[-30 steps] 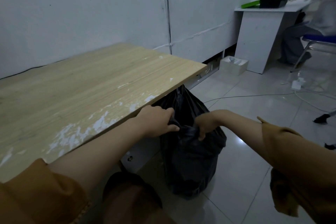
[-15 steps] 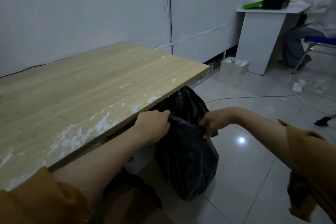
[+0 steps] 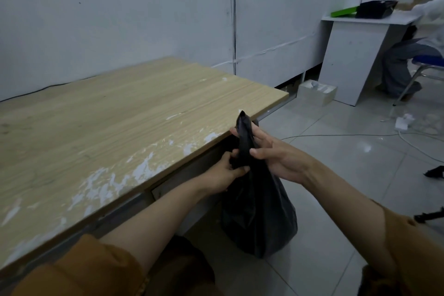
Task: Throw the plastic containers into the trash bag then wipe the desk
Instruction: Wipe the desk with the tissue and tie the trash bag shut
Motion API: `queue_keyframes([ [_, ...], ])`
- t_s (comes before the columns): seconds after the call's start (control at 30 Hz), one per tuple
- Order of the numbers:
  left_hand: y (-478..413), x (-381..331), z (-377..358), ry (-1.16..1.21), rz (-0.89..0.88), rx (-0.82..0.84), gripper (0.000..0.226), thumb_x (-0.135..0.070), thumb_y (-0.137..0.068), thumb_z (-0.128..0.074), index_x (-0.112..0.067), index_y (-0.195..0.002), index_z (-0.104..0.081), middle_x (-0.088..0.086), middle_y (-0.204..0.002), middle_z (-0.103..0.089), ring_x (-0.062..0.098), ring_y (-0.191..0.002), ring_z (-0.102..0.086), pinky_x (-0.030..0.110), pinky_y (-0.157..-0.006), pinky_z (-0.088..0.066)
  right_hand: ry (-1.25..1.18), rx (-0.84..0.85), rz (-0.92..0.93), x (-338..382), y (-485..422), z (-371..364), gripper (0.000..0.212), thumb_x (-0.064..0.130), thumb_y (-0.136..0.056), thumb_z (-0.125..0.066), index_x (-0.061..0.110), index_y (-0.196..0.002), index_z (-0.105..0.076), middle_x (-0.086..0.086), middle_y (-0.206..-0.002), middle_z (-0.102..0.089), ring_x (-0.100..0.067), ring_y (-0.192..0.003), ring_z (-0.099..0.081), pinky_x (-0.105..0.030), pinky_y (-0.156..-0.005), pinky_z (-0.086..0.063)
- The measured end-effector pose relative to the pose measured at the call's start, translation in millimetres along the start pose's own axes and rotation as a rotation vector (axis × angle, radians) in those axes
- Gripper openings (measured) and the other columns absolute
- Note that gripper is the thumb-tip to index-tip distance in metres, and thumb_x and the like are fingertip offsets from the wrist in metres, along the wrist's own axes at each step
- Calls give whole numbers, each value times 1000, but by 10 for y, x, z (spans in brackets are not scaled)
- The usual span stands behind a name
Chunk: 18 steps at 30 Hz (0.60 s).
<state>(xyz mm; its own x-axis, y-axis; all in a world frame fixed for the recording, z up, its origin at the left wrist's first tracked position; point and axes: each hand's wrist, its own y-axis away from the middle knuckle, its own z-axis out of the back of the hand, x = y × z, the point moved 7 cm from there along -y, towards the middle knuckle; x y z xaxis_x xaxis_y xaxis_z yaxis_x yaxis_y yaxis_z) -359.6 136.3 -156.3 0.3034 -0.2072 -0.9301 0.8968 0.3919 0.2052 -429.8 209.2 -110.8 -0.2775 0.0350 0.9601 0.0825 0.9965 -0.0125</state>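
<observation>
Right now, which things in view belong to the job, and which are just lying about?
Job:
trash bag, its neck gathered and held by left hand and right hand
wooden desk

Lying about:
white box on the floor
cables
far white desk with black container

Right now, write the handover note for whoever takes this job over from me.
Left hand: grips the gathered neck of the black trash bag.
Right hand: pinches the bag's twisted top, above the left hand.
Bag: on the floor beside the wooden desk, mouth bunched closed.
Done: no plastic containers show on the desk; likely bagged, though the contents are hidden.
Left: release the bag, then wipe the desk; no cloth in view.
</observation>
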Motion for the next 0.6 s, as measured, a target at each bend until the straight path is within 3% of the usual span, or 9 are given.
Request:
queue_keyframes([
  [0.1,12,91,101,-46,-42,4,56,-22,-89,-61,-12,-136,-31,5,-110,-55,13,-95,-56,16,-77,-49,199,-99,-126,-70,37,118,80,-1,-82,-63,32,-147,-29,-5,-118,-68,-16,-111,-63,-32,-98,-49],
  [0.2,63,275,203,-272,-68,82,77,-42,-73,-75,-25,-134,-31,0,-125,-44,15,-118,-44,33,-102,-39,279,-227,-159,-88,60,258,77,0,-87,-60,25,-150,-24,-3,-86,-73,-12,-88,-68,-27,-89,-50],
  [0.27,99,400,237,-643,-120,111,87,-55,-65,-74,-28,-135,-31,-12,-129,-31,8,-121,-25,29,-101,-27,288,-290,-129,-61,72,345,73,2,-90,-57,23,-150,-24,-1,-80,-71,-10,-79,-63,-24,-85,-47],
  [0.33,82,415,284,-832,-227,18,64,-43,-78,-69,-18,-130,-43,-5,-128,-36,13,-120,-28,30,-98,-28,304,-319,-89,-27,75,397,67,4,-93,-54,21,-150,-23,0,-77,-72,-5,-72,-61,-20,-79,-47],
  [0.4,42,383,401,-611,-194,-139,40,-17,-91,-56,-5,-129,-48,10,-135,-46,27,-127,-39,34,-103,-32,348,-317,-60,-7,84,409,62,7,-95,-52,19,-149,-25,1,-74,-71,-3,-68,-61,-18,-78,-48],
  [0.43,26,373,458,-412,-119,-193,42,-11,-95,-48,-2,-135,-43,12,-141,-44,29,-132,-39,33,-107,-30,416,-291,-51,5,98,392,60,10,-95,-53,19,-148,-28,2,-72,-70,-3,-67,-61,-17,-77,-47],
  [0.5,-16,394,489,-94,21,-210,46,-18,-99,-40,-7,-144,-33,9,-148,-38,26,-136,-37,33,-110,-29,657,-166,-100,-22,131,327,56,22,-92,-59,26,-144,-38,5,-75,-71,-2,-70,-61,-13,-75,-46],
  [0.6,-34,251,448,101,47,-207,38,-26,-98,-40,-11,-132,-50,7,-134,-51,24,-126,-46,32,-102,-35,1064,-10,-293,-233,185,336,67,36,-83,-69,37,-142,-38,18,-117,-65,1,-103,-58,-17,-94,-40],
])
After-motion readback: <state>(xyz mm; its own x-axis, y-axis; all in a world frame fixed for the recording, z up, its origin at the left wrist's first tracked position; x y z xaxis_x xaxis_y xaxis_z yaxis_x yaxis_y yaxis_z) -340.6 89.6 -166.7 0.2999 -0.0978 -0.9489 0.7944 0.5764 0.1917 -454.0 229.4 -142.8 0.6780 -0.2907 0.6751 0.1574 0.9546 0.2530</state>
